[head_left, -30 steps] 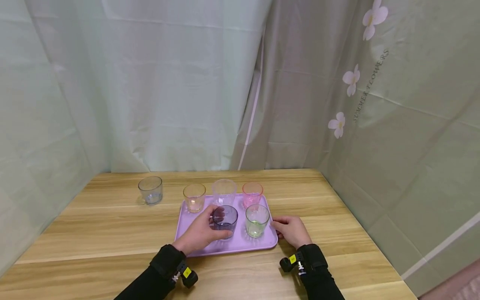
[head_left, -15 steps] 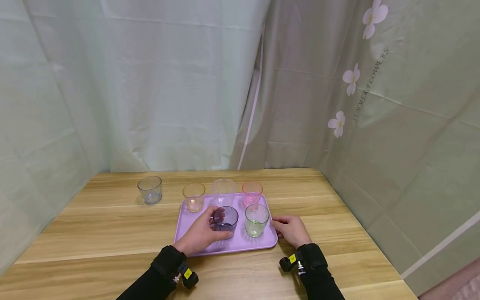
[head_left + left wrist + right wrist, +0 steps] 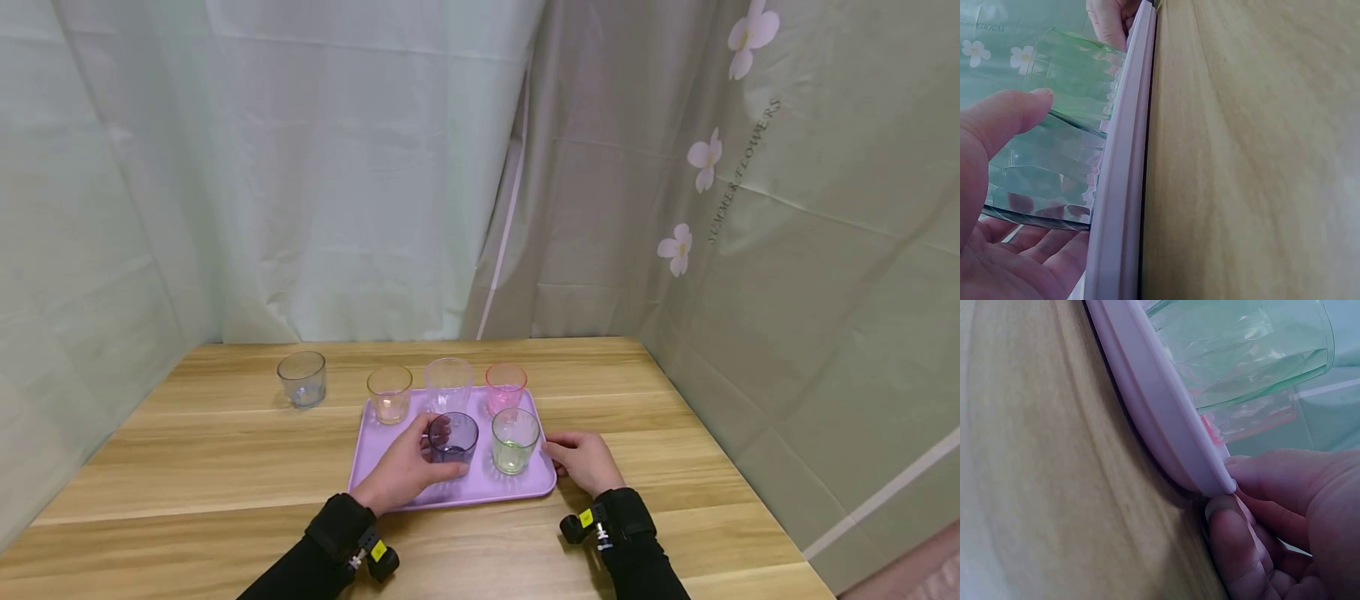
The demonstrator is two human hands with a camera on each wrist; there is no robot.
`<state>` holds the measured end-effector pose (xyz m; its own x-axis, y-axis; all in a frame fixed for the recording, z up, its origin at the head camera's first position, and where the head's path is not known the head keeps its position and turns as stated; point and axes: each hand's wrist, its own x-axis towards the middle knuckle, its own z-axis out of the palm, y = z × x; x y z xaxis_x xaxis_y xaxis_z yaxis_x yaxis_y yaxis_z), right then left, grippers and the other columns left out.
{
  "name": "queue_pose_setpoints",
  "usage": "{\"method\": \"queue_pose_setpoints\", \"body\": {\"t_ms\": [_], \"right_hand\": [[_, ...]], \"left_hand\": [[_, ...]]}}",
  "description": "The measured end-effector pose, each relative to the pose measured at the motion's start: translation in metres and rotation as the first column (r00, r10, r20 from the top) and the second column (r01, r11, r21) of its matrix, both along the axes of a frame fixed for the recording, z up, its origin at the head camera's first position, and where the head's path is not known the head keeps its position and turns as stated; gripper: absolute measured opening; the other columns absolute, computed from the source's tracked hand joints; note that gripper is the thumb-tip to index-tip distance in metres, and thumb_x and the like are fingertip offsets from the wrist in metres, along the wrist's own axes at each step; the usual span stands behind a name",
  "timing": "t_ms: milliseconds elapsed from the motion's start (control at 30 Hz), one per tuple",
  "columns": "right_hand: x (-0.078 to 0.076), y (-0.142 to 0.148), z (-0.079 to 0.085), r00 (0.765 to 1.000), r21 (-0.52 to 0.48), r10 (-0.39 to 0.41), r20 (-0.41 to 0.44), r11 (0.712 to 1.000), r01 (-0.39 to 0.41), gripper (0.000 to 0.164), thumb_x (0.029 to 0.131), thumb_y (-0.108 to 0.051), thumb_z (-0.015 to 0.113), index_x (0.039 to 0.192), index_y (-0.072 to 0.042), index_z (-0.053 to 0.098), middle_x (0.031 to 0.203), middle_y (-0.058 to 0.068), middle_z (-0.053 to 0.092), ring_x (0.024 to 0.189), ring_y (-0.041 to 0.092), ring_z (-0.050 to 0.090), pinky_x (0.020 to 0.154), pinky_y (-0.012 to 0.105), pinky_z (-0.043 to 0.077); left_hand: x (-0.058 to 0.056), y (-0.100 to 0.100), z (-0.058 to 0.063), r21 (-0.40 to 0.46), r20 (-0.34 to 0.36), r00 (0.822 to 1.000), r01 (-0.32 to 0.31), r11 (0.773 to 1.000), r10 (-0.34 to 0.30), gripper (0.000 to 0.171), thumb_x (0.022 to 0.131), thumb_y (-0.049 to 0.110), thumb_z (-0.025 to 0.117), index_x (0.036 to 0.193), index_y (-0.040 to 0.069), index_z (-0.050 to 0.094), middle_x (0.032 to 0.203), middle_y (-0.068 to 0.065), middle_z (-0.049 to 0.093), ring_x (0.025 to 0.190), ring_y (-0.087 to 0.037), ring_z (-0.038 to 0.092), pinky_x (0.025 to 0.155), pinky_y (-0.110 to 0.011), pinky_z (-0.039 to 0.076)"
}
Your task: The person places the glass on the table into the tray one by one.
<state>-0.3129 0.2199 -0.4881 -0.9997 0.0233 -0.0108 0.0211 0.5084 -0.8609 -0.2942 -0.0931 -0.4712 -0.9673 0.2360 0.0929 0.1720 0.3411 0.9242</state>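
My left hand [image 3: 405, 471] holds a dark grey-purple glass [image 3: 453, 442], thumb on the near side and fingers round the far left. The glass stands upright at the front middle of a lilac tray [image 3: 495, 492]. In the left wrist view, the thumb and fingers lie on opposite sides of that ribbed glass [image 3: 1041, 178]. At the tray's right edge, my right hand [image 3: 588, 462] pinches the rim between thumb and fingers, clearest in the right wrist view on the tray [image 3: 1160, 419]. Just right of the dark glass, apart in the head view, stands a green-tinted glass [image 3: 515, 450].
Along the tray's back stand an amber glass [image 3: 389, 400], a clear pinkish glass [image 3: 448, 383] and a pink glass [image 3: 506, 390]. A grey-blue glass [image 3: 303, 383] stands off the tray, back left on the wooden table [image 3: 225, 467]. Curtains [image 3: 360, 208] hang behind.
The dark glass has slid slightly to the right on the tray with my left hand, nearer the green glass. My right hand keeps its hold on the tray's edge.
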Motion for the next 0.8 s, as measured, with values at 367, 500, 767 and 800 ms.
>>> {"method": "queue_pose_setpoints", "body": {"t_ms": [367, 500, 767, 800], "right_hand": [[0.001, -0.001, 0.001, 1.0, 0.0, -0.002, 0.007, 1.0, 0.002, 0.025, 0.103, -0.015, 0.075, 0.122, 0.0, 0.082, 0.104, 0.01, 0.08, 0.08, 0.016, 0.069, 0.072, 0.028, 0.063], [0.0, -0.001, 0.002, 1.0, -0.001, 0.001, 0.0, 1.0, -0.001, 0.026, 0.103, -0.016, 0.075, 0.122, 0.0, 0.082, 0.104, 0.011, 0.08, 0.08, 0.016, 0.069, 0.072, 0.028, 0.063], [0.001, -0.001, 0.003, 1.0, -0.005, 0.0, 0.004, 1.0, 0.0, 0.026, 0.104, -0.017, 0.075, 0.123, -0.001, 0.082, 0.107, 0.011, 0.08, 0.082, 0.016, 0.07, 0.072, 0.028, 0.063], [0.001, -0.001, 0.003, 1.0, -0.004, 0.004, 0.001, 1.0, -0.004, 0.026, 0.104, -0.017, 0.074, 0.123, 0.0, 0.082, 0.107, 0.011, 0.081, 0.082, 0.016, 0.07, 0.072, 0.028, 0.063]], "left_hand": [[0.0, 0.0, -0.001, -0.004, -0.004, 1.0, 0.003, 1.0, -0.003, 0.079, 0.083, 0.019, 0.097, 0.147, 0.003, 0.054, 0.136, -0.018, 0.068, 0.125, -0.031, 0.069, 0.111, -0.052, 0.057], [0.001, -0.002, 0.0, 0.005, -0.008, 1.0, 0.012, 1.0, -0.012, 0.088, 0.083, 0.021, 0.098, 0.154, 0.003, 0.049, 0.142, -0.02, 0.066, 0.128, -0.034, 0.068, 0.112, -0.054, 0.057], [0.003, -0.011, 0.01, 0.039, -0.012, 0.999, 0.04, 0.998, -0.039, 0.098, 0.085, 0.025, 0.097, 0.162, 0.0, 0.041, 0.157, -0.023, 0.055, 0.147, -0.042, 0.055, 0.125, -0.061, 0.044], [0.004, -0.012, 0.011, 0.04, -0.015, 0.999, 0.038, 0.998, -0.037, 0.098, 0.085, 0.025, 0.097, 0.162, 0.0, 0.042, 0.156, -0.023, 0.056, 0.148, -0.042, 0.055, 0.126, -0.061, 0.044]]}}
